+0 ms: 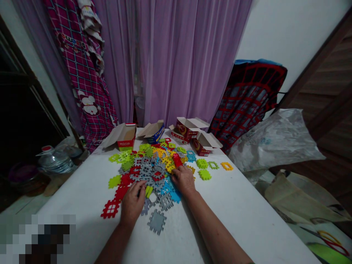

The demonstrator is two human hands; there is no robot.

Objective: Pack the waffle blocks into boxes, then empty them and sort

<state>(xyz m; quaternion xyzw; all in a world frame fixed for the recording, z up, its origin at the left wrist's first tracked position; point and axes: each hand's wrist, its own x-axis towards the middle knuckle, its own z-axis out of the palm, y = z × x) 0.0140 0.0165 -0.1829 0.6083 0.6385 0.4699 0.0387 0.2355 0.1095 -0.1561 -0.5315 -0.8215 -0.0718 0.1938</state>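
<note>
Here, left hand [132, 202] and right hand [183, 179] touch notched plastic tiles [154, 172]

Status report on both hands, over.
Left hand at near edge of plastic tile pile, beside yellow-green tile. Right hand on blue tiles. Open cardboard boxes beyond the pile.

The left forearm [114, 244] and right forearm [216, 231] are bare, slim and smooth, narrowing at the wrists. The left hand [132, 202] and right hand [183, 179] are broad-backed, with short, rounded fingers [177, 171].
</note>
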